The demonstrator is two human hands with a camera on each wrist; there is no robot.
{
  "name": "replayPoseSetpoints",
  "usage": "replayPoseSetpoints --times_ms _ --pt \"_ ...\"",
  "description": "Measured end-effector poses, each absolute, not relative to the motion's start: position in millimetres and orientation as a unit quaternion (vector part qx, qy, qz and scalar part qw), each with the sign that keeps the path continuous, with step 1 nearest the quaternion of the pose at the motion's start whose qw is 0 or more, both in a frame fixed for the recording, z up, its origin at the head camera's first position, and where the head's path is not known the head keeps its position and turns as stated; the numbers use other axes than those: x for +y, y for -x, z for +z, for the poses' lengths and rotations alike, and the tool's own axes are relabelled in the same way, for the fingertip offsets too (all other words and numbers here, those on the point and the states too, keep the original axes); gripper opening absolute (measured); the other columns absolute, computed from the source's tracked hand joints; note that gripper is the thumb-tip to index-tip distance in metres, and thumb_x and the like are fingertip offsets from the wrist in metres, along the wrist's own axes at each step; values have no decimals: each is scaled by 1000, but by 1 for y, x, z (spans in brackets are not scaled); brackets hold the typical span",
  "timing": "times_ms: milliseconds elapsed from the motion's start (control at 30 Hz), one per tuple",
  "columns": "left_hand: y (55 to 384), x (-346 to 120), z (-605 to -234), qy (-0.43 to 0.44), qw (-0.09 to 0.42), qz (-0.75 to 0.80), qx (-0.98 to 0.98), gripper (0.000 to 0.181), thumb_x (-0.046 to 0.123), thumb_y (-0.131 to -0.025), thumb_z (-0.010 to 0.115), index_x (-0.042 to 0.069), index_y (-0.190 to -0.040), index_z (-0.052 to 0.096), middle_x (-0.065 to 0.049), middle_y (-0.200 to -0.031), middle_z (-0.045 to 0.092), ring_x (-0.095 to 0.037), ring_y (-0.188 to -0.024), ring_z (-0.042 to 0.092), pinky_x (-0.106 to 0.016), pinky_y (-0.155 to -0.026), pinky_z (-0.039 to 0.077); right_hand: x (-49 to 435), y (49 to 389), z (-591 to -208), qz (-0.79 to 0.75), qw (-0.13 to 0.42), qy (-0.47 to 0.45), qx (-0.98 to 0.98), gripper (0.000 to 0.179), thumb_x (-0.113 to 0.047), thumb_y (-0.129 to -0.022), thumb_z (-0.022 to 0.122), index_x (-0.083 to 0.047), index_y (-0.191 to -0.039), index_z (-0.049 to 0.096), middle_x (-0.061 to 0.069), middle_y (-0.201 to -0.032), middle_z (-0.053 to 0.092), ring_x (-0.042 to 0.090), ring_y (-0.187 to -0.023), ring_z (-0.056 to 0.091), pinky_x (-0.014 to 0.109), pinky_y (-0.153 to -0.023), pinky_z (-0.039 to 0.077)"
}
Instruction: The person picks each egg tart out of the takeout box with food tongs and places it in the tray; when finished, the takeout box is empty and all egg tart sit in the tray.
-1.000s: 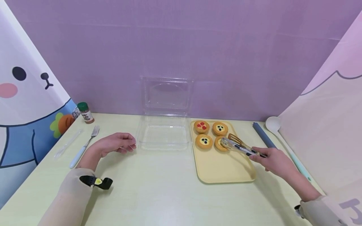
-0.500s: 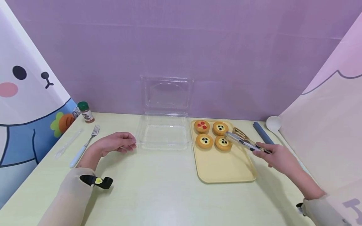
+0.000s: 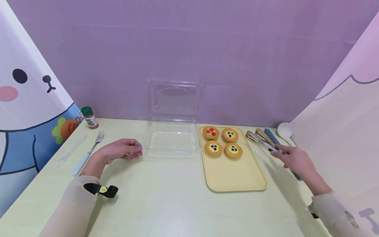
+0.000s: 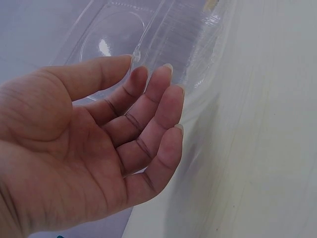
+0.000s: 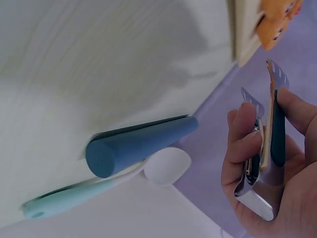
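My right hand (image 3: 299, 161) grips metal food tongs (image 3: 257, 139) with slotted ends, just right of the yellow tray (image 3: 237, 179). Their arms stand apart with nothing between them. In the right wrist view, thumb and fingers press the dark grips of the tongs (image 5: 262, 196). Several egg tarts lie at the tray's far end, one topped with red pieces (image 3: 211, 133), others with dark dots (image 3: 233, 150). My left hand (image 3: 121, 149) holds nothing, its fingers loosely bent at the left side of a clear plastic box (image 3: 173, 152). The box's lid (image 3: 176, 100) stands raised behind it.
Right of the tray lie a blue rod (image 3: 271, 135) and a white spoon (image 3: 285, 130) with a mint handle (image 5: 69, 198). At the left are a fork (image 3: 88, 156), a thin clear plastic item (image 3: 71, 151) and a green-capped jar (image 3: 89, 118). A purple cloth backs the table.
My right hand has moved the tongs off the nearest right tart and rightward, past the tray's edge. The tarts stay on the tray. My left hand has not moved.
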State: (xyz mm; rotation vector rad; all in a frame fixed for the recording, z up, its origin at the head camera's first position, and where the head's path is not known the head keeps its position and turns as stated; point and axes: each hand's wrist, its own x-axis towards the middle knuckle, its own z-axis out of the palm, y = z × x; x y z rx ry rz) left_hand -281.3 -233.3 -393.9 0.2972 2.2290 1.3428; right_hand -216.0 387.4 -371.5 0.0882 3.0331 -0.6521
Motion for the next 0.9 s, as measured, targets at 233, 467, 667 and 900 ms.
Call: replayPoseSetpoints --times_ms 233,467,667,900 --pt "281 -233 -393 -108 258 495 823 36 26 -104 54 -5 -123 54 -11 -111 67 -22 -102 65 -34 -88 53 395 227 -381 -221 37 -47 973 79 -58 -98 53 -2 -152 38 13 -80 72 19 -70 69 32 -61 41" --pt "282 -234 -395 -108 261 496 821 37 26 -104 54 -5 -123 54 -12 -112 67 -21 -102 65 -34 -89 53 398 235 -391 -225 32 -50 973 79 -56 -97 55 1 -150 39 23 -108 72 16 -67 70 31 -64 43" --pt "281 -234 -395 -108 261 496 821 36 27 -104 55 -5 -122 54 -15 -115 66 -21 -101 65 -35 -89 53 401 240 -396 -213 33 -50 975 79 -55 -98 53 2 -150 39 17 -97 75 14 -65 69 31 -62 43" --pt "282 -235 -396 -109 261 495 821 36 27 -104 54 -4 -123 54 -15 -115 66 -21 -102 65 -34 -89 53 404 245 -399 -198 42 -49 978 79 -55 -98 52 3 -150 38 2 -69 70 13 -64 67 31 -62 42"
